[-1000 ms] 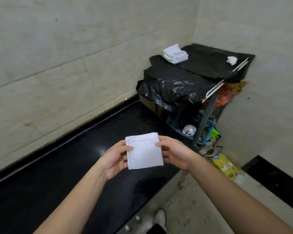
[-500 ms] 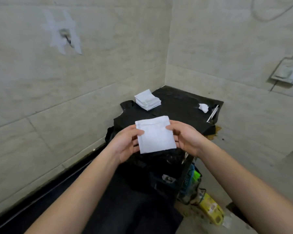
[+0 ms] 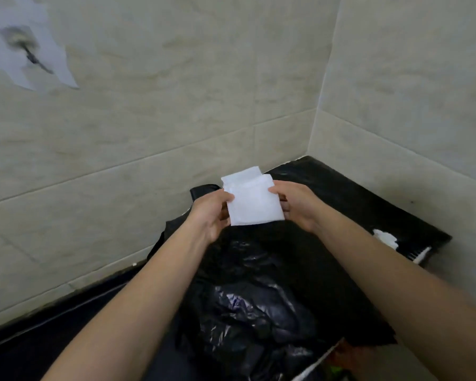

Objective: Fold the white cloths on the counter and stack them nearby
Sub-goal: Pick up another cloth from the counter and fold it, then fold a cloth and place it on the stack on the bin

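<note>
Crumpled black plastic (image 3: 259,312) is covering the nearest surface. Above it, the left hand (image 3: 210,214) and right hand (image 3: 297,207) are pinching the side edges of a folded white cloth (image 3: 254,206). The cloth is overlapping the stack of folded cloths (image 3: 241,176) lying beyond it near the tiled wall (image 3: 176,119); whether they are touching is unclear.

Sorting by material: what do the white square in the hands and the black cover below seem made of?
The white cloth, pinched by the left hand and right hand, looks like thin matte fabric, woven or nonwoven: soft folded edges, no shine. The black cover looks like thin glossy plastic film: crinkles with bright glints.
</note>
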A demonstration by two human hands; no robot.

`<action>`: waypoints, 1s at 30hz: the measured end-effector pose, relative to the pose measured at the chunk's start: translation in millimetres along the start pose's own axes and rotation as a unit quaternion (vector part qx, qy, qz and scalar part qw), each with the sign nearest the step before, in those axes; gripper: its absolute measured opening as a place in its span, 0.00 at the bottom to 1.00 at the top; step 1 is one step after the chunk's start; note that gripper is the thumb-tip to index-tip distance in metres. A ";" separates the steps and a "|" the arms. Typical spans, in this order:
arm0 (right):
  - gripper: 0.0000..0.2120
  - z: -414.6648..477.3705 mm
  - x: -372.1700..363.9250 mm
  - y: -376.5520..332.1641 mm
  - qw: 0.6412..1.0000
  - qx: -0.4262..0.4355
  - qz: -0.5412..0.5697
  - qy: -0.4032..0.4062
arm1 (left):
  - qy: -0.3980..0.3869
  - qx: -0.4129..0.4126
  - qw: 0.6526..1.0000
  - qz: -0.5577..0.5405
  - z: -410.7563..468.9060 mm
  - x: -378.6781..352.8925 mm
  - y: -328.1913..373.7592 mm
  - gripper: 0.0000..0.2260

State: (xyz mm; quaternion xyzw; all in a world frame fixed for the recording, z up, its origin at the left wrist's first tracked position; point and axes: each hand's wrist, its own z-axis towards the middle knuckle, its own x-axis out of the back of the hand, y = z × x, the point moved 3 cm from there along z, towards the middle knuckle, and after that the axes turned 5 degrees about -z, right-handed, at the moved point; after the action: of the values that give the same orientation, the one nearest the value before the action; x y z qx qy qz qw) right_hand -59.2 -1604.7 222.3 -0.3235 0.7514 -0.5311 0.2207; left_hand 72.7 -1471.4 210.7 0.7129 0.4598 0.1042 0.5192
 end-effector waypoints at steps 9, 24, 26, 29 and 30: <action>0.15 129.3 18.6 -21.7 0.997 0.003 -0.027 -0.074 | 0.105 -0.049 0.993 0.005 85.7 -26.6 20.3 0.12; 0.26 147.6 28.7 -5.5 0.856 0.286 -0.430 0.016 | 0.207 -0.270 0.830 0.442 74.4 -15.0 3.3 0.21; 0.26 141.4 24.1 -4.2 0.758 0.357 -0.546 0.001 | 0.174 -0.323 0.695 0.619 72.0 -21.0 2.9 0.25; 0.26 146.8 18.2 9.8 0.705 0.293 -0.644 -0.046 | 0.124 -0.227 0.639 0.724 81.6 -19.4 -7.3 0.26; 0.26 149.1 17.4 14.6 0.706 0.267 -0.653 -0.057 | 0.116 -0.202 0.639 0.733 84.6 -16.1 -12.2 0.26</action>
State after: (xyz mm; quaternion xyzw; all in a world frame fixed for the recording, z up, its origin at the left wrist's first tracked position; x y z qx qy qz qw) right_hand 25.7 -1711.6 158.4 -0.6903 0.1648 -0.7017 -0.0619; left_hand 110.0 -1537.7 168.7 0.6756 -0.1892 0.6228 0.3461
